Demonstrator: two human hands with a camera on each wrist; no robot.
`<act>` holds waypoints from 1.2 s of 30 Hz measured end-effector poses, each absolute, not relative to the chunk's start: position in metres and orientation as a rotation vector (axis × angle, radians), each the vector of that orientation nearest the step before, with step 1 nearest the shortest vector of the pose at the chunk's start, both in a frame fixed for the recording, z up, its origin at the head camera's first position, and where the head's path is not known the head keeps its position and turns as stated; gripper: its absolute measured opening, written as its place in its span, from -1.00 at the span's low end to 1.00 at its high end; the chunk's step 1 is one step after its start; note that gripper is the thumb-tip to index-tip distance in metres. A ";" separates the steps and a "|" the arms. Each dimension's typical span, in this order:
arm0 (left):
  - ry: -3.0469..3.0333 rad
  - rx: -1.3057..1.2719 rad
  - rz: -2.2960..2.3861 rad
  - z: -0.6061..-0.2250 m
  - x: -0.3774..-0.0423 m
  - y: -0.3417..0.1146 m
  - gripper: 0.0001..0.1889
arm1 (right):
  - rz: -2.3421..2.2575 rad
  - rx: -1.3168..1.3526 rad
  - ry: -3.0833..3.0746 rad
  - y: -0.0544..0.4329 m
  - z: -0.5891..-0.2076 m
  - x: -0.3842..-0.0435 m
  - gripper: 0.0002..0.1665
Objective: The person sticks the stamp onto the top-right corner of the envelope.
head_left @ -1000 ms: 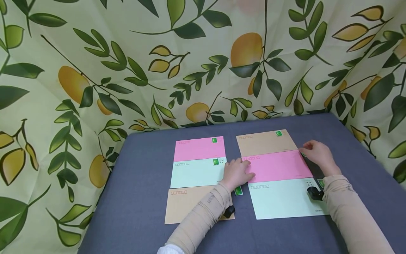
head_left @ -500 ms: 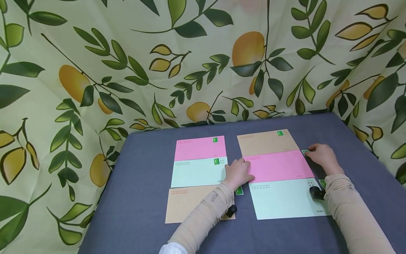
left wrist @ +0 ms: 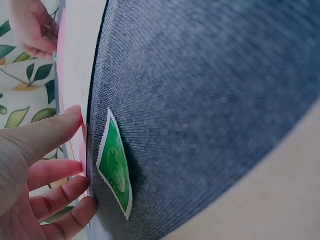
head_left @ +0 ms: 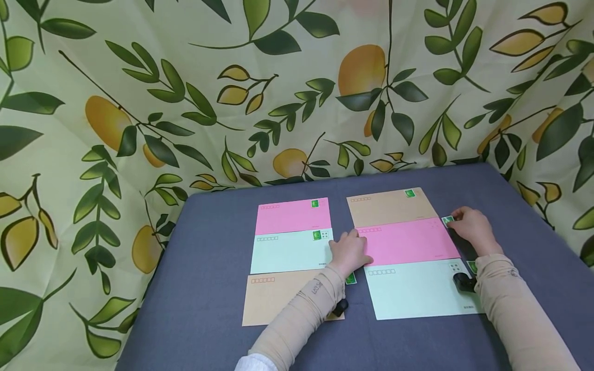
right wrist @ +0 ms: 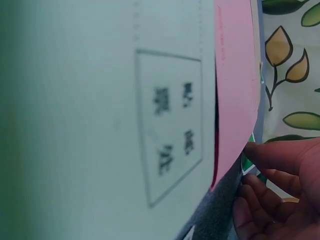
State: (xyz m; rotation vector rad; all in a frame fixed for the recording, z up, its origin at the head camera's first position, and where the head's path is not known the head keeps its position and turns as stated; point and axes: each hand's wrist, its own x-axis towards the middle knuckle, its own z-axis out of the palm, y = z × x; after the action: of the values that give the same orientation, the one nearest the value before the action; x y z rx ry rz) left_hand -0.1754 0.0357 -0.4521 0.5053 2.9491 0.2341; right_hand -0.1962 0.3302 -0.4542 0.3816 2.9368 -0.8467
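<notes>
At the right, my right hand (head_left: 474, 230) pinches a green postage stamp (head_left: 447, 220) just beyond the right edge of a pink envelope (head_left: 408, 239). In the right wrist view, thumb and fingers meet at this stamp (right wrist: 248, 159), which they partly cover. My left hand (head_left: 347, 252) rests with spread fingers at the left edge of the same pink envelope. Its fingertips touch the paper's edge in the left wrist view. Below that hand another green stamp (head_left: 351, 279) lies on the cloth. A mint envelope (head_left: 417, 291) lies below the pink one, a tan envelope (head_left: 390, 205) above it.
A left column holds a pink envelope (head_left: 287, 216) with a stamp, a mint envelope (head_left: 287, 255) with a stamp and a tan envelope (head_left: 274, 299) partly under my left forearm. One more stamp (head_left: 472, 266) lies beside my right wrist. Leaf-patterned fabric (head_left: 297, 103) hangs behind the table (head_left: 199, 288).
My right hand has shifted slightly right, away from the pink envelope's corner, and more of the stamp at its fingertips shows. The left hand stays at the envelope's edge.
</notes>
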 end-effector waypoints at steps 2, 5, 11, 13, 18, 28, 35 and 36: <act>2.946 0.498 0.243 -0.452 -0.175 0.036 -0.59 | -0.857 0.392 2.945 0.330 -0.455 -0.195 -0.60; 2.936 0.486 0.254 -0.452 -0.175 0.035 -0.56 | -0.875 0.403 2.957 0.332 -0.455 -0.194 -0.64; 2.922 0.472 0.268 -0.452 -0.175 0.034 -0.52 | -0.901 0.434 2.952 0.335 -0.457 -0.192 -0.69; 2.920 0.471 0.275 -0.452 -0.174 0.033 -0.52 | -0.918 0.445 2.941 0.335 -0.457 -0.190 -0.68; 2.923 0.477 0.284 -0.452 -0.174 0.032 -0.50 | -0.964 0.461 2.918 0.334 -0.454 -0.185 -0.64; 2.930 0.480 0.289 -0.453 -0.176 0.031 -0.48 | -1.065 0.436 2.914 0.335 -0.454 -0.190 -0.51; 2.936 0.477 0.291 -0.452 -0.175 0.031 -0.46 | -1.023 0.345 2.970 0.332 -0.468 -0.206 -0.56; 2.935 0.475 0.291 -0.452 -0.175 0.031 -0.46 | -1.038 0.354 2.945 0.328 -0.466 -0.206 -0.55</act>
State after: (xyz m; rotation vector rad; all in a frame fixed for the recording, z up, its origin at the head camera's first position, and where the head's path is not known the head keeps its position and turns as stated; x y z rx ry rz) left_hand -0.1751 0.0310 -0.4523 0.4747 2.9351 0.2910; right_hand -0.2059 0.3280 -0.4661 0.3535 2.9446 -1.0375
